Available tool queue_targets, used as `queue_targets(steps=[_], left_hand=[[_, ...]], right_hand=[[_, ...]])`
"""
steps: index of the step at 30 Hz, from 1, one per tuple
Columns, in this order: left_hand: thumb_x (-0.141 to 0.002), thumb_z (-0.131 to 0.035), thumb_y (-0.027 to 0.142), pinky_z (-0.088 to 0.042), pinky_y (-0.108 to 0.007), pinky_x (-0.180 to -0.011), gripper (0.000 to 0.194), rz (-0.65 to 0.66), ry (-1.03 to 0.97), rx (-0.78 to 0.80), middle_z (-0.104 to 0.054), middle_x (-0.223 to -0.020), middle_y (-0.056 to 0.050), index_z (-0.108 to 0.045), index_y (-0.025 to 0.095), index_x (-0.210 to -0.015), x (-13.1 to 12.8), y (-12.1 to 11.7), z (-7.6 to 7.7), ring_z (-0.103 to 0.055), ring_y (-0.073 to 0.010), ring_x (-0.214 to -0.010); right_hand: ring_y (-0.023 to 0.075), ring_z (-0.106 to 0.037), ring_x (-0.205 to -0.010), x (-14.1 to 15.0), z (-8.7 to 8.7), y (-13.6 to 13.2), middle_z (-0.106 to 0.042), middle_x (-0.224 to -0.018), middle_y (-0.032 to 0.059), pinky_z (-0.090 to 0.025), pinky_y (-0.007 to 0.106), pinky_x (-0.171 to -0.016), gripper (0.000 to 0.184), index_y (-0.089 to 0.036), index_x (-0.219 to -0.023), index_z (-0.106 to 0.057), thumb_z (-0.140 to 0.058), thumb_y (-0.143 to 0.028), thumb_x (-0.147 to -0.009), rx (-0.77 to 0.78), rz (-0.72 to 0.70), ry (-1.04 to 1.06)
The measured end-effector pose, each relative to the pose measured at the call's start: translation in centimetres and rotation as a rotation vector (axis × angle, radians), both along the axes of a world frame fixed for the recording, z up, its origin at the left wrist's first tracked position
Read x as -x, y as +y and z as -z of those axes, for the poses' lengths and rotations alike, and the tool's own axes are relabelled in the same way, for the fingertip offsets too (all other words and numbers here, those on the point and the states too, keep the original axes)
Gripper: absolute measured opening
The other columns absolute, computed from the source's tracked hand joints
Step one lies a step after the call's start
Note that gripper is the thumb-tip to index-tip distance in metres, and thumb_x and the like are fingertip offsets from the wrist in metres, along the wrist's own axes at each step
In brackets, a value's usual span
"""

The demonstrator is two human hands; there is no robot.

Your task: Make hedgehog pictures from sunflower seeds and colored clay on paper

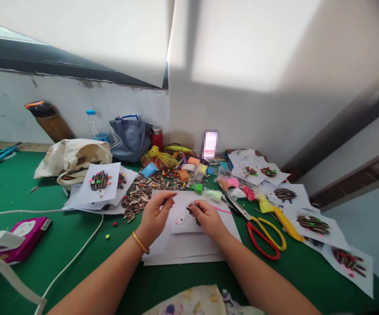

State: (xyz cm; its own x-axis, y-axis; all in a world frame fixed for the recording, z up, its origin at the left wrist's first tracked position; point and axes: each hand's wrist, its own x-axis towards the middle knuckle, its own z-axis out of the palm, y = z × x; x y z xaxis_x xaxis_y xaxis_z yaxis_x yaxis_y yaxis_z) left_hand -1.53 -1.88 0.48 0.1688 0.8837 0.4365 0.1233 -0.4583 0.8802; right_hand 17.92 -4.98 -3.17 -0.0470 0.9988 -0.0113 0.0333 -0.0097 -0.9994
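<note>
My left hand [156, 216], with a gold bangle at the wrist, is raised over the left part of the white paper [156, 251]. Its fingertips are pinched together, and what they hold, if anything, is too small to tell. Over the small card [181, 229], my right hand [207, 218] pinches a dark sunflower seed [188, 209]. On that card sits a small white animal face [179, 220] with a black eye and a pink nose; the right fingers partly cover the card. A loose heap of striped sunflower seeds [138, 194] lies just beyond my left hand.
Scissors [255, 223] with red and yellow handles and a yellow cutter [288, 224] lie right. Bagged coloured clay [232, 182] lies behind. Finished seed pictures [100, 181] lie at both sides. A white cable [78, 249] and purple power bank [28, 238] are left.
</note>
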Motion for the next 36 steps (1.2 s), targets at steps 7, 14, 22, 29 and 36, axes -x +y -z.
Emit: queue_targets(steps=[7,14,22,29,36], left_hand=[[-0.088,-0.045,0.013,-0.043,-0.031,-0.075,0.042,0.216,0.578,-0.211,-0.062,-0.085,-0.006,-0.065,0.027,-0.122,-0.8,-0.9,0.3,-0.056,-0.0202,-0.081],[-0.085,-0.049,0.014,-0.044,-0.031,-0.074,0.034,0.210,0.505,-0.138,-0.064,-0.083,-0.006,-0.071,0.025,-0.109,-1.1,-0.9,0.6,-0.057,-0.0200,-0.080],[-0.084,-0.062,0.033,-0.048,-0.032,-0.077,0.018,0.162,0.035,0.301,-0.067,-0.089,-0.005,-0.071,0.022,-0.095,-1.0,-0.2,0.6,-0.060,-0.0187,-0.081],[-0.078,-0.071,0.023,-0.045,-0.041,-0.102,0.037,0.459,-0.565,0.740,-0.066,-0.117,-0.009,-0.064,0.022,-0.114,-1.3,-0.4,0.2,-0.060,-0.0246,-0.117],[-0.074,-0.078,0.039,-0.055,-0.033,-0.075,0.035,0.381,-0.481,0.835,-0.073,-0.093,-0.010,-0.065,0.016,-0.097,-0.9,-0.1,0.3,-0.072,-0.0207,-0.080]], right_hand=[[0.0111,-0.043,-0.057,0.1,-0.4,0.1,-0.052,-0.069,-0.0026,-0.035,0.024,-0.052,0.046,-0.019,-0.092,-0.062,-0.056,-0.063,-0.083,-0.053,0.017,0.003],[0.0162,-0.053,-0.071,0.1,-0.7,0.1,-0.059,-0.075,0.0017,-0.043,0.027,-0.067,0.049,-0.019,-0.088,-0.064,-0.048,-0.065,-0.088,-0.123,0.038,-0.092],[0.0183,-0.057,-0.078,-0.4,0.0,0.3,-0.064,-0.083,0.0048,-0.045,0.030,-0.072,0.049,-0.018,-0.097,-0.068,-0.043,-0.060,-0.092,-0.109,0.100,-0.124],[0.0245,-0.059,-0.103,-2.9,-0.1,2.3,-0.067,-0.109,0.0081,-0.044,0.040,-0.093,0.035,-0.020,-0.114,-0.065,-0.050,-0.038,-0.088,-0.222,0.252,-0.278],[0.0289,-0.053,-0.117,-7.5,-1.8,5.5,-0.061,-0.124,0.0154,-0.038,0.047,-0.103,0.041,-0.015,-0.128,-0.059,-0.045,-0.027,-0.091,-0.497,0.420,-0.919]])
